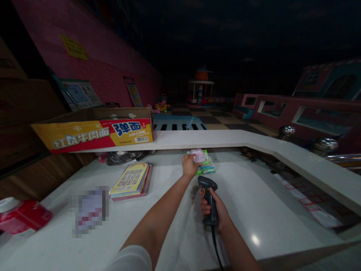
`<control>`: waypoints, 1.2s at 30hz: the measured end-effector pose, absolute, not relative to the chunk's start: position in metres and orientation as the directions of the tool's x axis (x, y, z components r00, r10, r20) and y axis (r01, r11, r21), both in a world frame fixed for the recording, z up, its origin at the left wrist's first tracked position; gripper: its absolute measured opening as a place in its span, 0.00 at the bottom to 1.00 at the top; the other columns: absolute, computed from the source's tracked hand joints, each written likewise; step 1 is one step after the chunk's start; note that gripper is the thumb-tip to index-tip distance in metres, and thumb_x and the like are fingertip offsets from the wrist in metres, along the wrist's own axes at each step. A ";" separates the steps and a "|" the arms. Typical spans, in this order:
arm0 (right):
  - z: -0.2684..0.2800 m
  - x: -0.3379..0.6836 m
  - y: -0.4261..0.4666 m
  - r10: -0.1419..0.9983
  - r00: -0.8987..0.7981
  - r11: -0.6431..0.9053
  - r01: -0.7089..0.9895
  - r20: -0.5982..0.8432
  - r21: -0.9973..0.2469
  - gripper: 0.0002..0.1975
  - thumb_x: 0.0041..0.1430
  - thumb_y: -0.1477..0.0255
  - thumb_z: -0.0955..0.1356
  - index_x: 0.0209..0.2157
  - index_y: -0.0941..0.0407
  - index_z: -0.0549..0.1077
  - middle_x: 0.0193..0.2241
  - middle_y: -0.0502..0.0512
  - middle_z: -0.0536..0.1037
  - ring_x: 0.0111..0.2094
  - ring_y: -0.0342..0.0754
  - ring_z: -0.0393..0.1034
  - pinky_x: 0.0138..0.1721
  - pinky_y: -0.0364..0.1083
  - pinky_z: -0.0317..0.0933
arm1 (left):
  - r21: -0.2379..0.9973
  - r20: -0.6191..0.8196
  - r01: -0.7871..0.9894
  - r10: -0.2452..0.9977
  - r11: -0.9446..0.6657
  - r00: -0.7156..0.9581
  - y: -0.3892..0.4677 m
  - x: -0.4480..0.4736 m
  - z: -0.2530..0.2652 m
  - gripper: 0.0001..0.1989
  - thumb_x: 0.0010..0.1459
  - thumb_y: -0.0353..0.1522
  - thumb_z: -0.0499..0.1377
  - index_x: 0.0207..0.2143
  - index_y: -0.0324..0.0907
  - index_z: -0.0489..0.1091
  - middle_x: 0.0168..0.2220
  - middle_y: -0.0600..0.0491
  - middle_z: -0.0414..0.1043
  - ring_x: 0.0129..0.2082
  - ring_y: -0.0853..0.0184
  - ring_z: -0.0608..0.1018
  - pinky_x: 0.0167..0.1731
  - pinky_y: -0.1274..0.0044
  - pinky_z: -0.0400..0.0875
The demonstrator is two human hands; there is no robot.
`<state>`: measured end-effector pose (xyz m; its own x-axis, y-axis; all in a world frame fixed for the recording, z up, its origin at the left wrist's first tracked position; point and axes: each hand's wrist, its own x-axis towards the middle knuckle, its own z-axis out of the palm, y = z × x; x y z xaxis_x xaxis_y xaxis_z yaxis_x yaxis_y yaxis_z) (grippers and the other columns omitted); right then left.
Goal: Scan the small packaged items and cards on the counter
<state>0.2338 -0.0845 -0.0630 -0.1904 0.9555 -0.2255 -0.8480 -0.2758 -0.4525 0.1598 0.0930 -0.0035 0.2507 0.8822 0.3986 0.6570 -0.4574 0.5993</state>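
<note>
Box printed 红烧牛肉面, 弹面; pink packet pinched in left grip, over stack; scanner clasped in right grip

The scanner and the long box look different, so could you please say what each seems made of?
The scanner looks like hard plastic, dark and smooth, with soft highlights. The box is probably cardboard: printed red and yellow outside, plain brown inside.

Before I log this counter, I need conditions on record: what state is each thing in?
Left hand: touching pink packet
Right hand: closed around scanner
Scanner: held, cable attached
Pink packet: atop green packets
Green packets: piled
Cardboard box: open-topped
Yellow-topped stack: lying flat
Red carton: white cap on
Pixelated item: too obscured to tell
</note>
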 end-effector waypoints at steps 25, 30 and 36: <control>-0.065 0.235 -0.107 0.962 -0.149 -0.242 -0.854 -0.228 -0.461 0.13 0.54 0.64 0.73 0.36 0.58 0.72 0.20 0.46 0.66 0.16 0.37 0.58 0.15 0.36 0.55 | 0.222 0.274 0.946 0.916 0.235 -0.292 0.017 -0.113 0.025 0.30 0.53 0.48 0.59 0.50 0.35 0.67 0.48 0.34 0.67 0.52 0.46 0.68 0.46 0.63 0.64; -0.065 0.235 -0.107 0.964 -0.144 -0.234 -0.861 -0.225 -0.451 0.13 0.54 0.65 0.73 0.36 0.58 0.72 0.20 0.46 0.66 0.16 0.36 0.57 0.15 0.36 0.56 | 0.214 0.133 0.930 0.935 0.298 -0.330 0.010 -0.128 0.028 0.32 0.51 0.53 0.58 0.47 0.37 0.68 0.49 0.34 0.67 0.52 0.46 0.70 0.44 0.66 0.65; -0.065 0.235 -0.109 0.965 -0.135 -0.225 -0.868 -0.227 -0.443 0.13 0.54 0.65 0.73 0.37 0.58 0.72 0.20 0.46 0.66 0.16 0.36 0.58 0.16 0.36 0.57 | 0.392 0.133 0.873 0.921 0.290 -0.366 0.010 -0.142 0.034 0.30 0.44 0.43 0.68 0.45 0.36 0.66 0.46 0.35 0.73 0.49 0.49 0.74 0.43 0.69 0.66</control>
<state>0.2348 -0.1085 -0.0653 -0.1350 0.9646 -0.2266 -0.8679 -0.2254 -0.4427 -0.1424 0.0096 0.0337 -0.3661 0.9211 0.1327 0.8729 0.2905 0.3921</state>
